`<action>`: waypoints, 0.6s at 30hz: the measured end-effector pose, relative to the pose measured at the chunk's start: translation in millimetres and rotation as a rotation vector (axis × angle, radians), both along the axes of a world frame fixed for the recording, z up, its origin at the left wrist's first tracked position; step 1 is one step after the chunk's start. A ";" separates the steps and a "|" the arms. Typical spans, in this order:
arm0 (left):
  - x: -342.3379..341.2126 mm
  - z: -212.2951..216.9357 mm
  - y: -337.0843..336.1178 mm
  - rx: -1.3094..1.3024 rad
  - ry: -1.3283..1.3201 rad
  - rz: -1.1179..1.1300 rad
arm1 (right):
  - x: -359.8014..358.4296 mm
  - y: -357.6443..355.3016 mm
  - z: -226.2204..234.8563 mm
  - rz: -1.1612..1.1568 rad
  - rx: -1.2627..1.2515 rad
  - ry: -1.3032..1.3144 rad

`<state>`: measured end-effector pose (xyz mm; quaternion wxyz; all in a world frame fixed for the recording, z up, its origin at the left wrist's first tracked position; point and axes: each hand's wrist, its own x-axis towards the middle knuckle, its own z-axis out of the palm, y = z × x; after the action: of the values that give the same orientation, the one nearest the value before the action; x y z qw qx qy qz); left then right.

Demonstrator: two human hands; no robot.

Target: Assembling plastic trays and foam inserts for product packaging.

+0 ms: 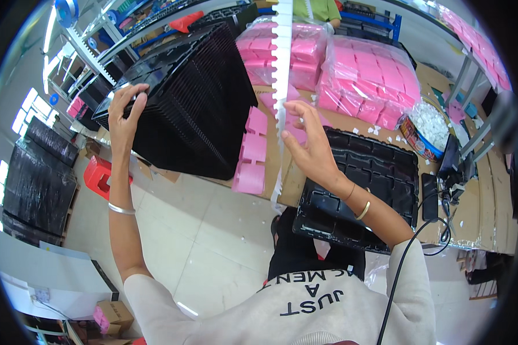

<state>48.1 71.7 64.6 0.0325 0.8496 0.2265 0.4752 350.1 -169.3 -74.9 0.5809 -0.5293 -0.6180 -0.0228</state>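
My left hand (125,112) is at the near left edge of a tall stack of black plastic trays (195,109). Its fingers bend over the top tray's rim, with the thumb lower on the side. My right hand (312,146) hovers above the table, fingers curved and apart, with nothing seen in it. Beside its fingertips hangs a long white strip with a notched edge (281,63); whether they touch is hard to tell. Under my right forearm lies a black tray with moulded compartments (374,172). Pink foam pieces (252,152) lie between the stack and the strip.
Clear bags of pink foam blocks (368,80) sit at the back of the table. A round tub of white scraps (426,129) stands right, near a dark phone-like device (429,188) and a black cable (406,253). A red plastic stool (101,177) is on the floor at left.
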 end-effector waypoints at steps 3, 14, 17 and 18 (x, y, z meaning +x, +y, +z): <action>7.4 7.2 6.4 -0.085 0.014 -0.055 | -0.8 11.8 -28.0 0.080 -0.068 0.313; 17.4 -8.4 8.3 0.196 0.100 0.073 | -25.8 1.9 -43.4 0.564 -0.365 0.650; 18.5 -7.1 -3.8 0.143 0.113 0.060 | -31.0 -13.0 -37.0 0.577 -0.328 0.658; 13.4 -11.1 -13.6 0.106 0.109 0.080 | -32.4 -19.1 -35.0 0.589 -0.282 0.672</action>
<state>61.5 58.0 53.5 -0.0441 0.8651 0.2360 0.4404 317.7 -188.5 -109.9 0.6531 -0.3828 -0.5166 0.4000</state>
